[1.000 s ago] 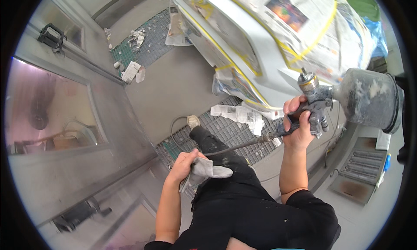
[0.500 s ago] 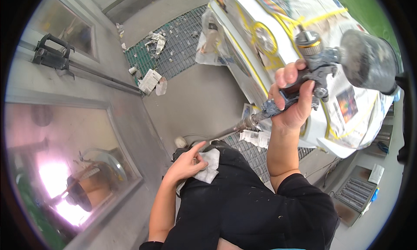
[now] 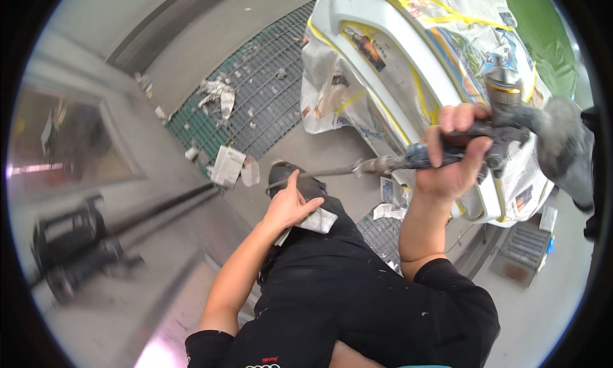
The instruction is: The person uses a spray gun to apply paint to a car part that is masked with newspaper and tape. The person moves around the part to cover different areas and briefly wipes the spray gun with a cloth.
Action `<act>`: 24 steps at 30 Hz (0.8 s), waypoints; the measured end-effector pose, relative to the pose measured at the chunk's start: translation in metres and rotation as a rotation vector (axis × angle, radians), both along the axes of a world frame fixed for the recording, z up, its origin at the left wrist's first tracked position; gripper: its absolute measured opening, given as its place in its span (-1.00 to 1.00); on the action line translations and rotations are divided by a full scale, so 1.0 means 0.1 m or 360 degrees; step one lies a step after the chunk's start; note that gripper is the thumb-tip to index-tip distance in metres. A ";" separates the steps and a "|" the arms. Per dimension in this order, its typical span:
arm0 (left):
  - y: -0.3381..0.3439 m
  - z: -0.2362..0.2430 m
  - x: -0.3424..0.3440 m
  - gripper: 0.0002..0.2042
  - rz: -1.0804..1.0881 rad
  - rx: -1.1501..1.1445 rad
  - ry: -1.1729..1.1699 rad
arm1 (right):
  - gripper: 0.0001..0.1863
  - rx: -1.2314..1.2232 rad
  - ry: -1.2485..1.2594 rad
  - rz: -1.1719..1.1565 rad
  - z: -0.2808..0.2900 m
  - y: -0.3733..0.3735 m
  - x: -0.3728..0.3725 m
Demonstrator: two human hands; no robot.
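My right hand, raised on the right, wraps round the grip of a spray gun. The gun's cup at the far right is smeared by motion. From its grip an air hose runs left across my shoe, passing my left index finger; whether they touch I cannot tell. Low over my thigh, my left hand has its index finger stretched out. Its other fingers are curled over a folded white cloth. Beyond the gun stands a white car bumper, with newspaper masking and yellow tape around it.
A grey door with a blurred black handle is close on my left. Floor grating with paper scraps lies ahead. A newspaper sheet rests at its near edge. A grey vented box stands at right.
My view has turned, and the door handle appears nearer and lower. The spray gun has shifted right and slightly down in view with my right hand. My left hand appears higher, still with the cloth.
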State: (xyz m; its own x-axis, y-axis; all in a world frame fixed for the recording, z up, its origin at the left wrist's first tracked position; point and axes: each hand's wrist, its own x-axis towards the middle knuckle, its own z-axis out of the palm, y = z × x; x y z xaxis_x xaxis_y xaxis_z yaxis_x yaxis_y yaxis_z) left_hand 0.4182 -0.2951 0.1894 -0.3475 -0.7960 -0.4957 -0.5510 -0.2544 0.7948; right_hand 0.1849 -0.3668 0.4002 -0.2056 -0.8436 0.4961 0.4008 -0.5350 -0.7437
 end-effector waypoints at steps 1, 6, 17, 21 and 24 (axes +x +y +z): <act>-0.26 -0.11 0.11 -0.06 -0.0071 0.0101 -0.0042 | -0.51 0.0020 -0.0040 0.0048 -0.11 -0.20 0.16; -1.80 -0.79 0.93 -0.47 -0.0173 0.0015 -0.0332 | -0.42 -0.0018 -0.0259 0.0161 -0.69 -1.57 1.08; -4.54 -0.99 2.58 -0.71 0.0182 0.0102 -0.0696 | -0.51 -0.0464 -0.0436 -0.0044 0.57 -3.95 1.57; -5.78 -1.48 3.11 -0.70 0.0181 -0.0086 -0.0840 | -0.49 -0.0479 -0.0432 -0.0352 0.41 -4.59 1.75; -6.90 -1.57 3.63 -0.67 0.0120 -0.0338 -0.0809 | -0.58 0.0077 -0.0094 -0.1115 0.01 -5.09 2.00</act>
